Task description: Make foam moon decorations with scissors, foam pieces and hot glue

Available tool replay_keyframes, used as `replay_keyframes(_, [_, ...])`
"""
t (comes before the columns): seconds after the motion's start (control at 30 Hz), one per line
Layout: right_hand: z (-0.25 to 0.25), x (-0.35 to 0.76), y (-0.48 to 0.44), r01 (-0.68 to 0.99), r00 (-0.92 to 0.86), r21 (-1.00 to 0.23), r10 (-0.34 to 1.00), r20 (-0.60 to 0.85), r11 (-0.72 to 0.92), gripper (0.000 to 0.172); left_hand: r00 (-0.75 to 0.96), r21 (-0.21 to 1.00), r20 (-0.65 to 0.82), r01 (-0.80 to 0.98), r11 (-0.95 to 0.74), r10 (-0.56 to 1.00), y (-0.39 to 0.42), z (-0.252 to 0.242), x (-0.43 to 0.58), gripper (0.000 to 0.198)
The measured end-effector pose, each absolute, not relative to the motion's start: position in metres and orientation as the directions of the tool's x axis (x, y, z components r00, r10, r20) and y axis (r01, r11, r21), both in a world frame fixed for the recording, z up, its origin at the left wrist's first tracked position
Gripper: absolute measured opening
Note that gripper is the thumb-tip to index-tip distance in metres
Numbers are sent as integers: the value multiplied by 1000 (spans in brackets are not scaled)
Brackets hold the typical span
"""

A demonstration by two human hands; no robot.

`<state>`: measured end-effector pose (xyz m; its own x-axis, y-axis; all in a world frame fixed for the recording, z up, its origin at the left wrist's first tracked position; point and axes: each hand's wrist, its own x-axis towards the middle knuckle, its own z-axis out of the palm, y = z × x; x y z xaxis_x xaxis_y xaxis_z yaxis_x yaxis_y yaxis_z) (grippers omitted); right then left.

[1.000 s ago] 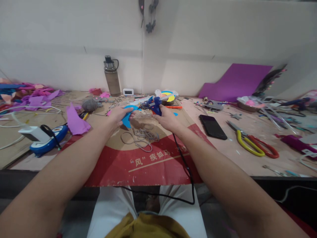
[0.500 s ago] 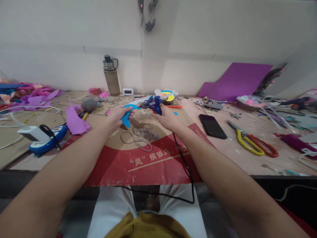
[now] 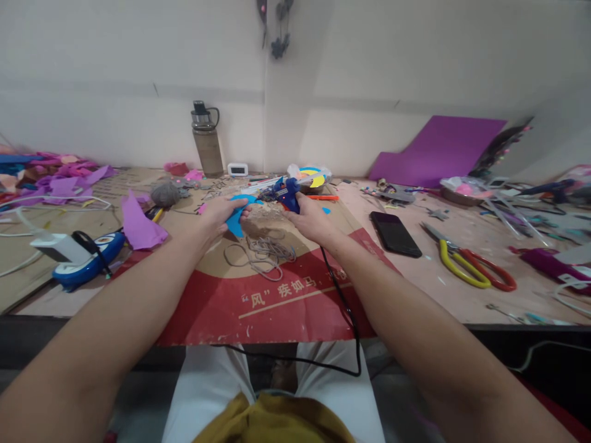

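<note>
Between the fingers of my left hand (image 3: pixel 220 215) is a curved piece of bright blue craft sheet (image 3: pixel 236 220), felt or foam. My right hand (image 3: pixel 308 215) is closed round the handle of a blue glue gun (image 3: pixel 289 193). The gun's nozzle points left, close to the upper end of the blue piece; whether they touch I cannot tell. A clear glue stick (image 3: pixel 308 179) seems to stick out of the gun's back. From the gun a black cord (image 3: pixel 339 289) hangs over the table edge. Grey cord (image 3: pixel 268 252) lies loosely coiled below both hands.
Red-and-tan cardboard (image 3: pixel 203 320) covers the table in front of me. Right of it lie a black phone (image 3: pixel 395 234) and scissors (image 3: pixel 466 258) with yellow and red handles. A bottle (image 3: pixel 207 144) stands by the wall. At left are a blue power strip (image 3: pixel 87 264) and purple felt (image 3: pixel 141 224).
Hardly anything differs. Both hands keep their grips and nearly the same places, while the whole view has shifted very slightly.
</note>
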<state>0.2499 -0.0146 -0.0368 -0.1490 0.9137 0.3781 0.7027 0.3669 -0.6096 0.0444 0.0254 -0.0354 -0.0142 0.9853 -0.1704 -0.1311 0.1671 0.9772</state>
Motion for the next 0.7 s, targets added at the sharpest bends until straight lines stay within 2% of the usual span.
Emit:
replay_keyframes(0.3, [-42, 253, -8, 699, -153, -609, 910, 385, 375, 27, 24, 974, -142, -176, 144, 990, 32, -41, 38, 12])
replay_keyframes(0.43, [-42, 253, -7, 693, -162, -605, 902, 400, 392, 28, 19, 973, -147, -176, 148, 989, 30, -40, 41, 5])
replay_keyframes(0.7, [-42, 253, -6, 679, -173, -608, 895, 411, 410, 29, 20, 962, -186, -199, 187, 982, 29, -38, 43, 8])
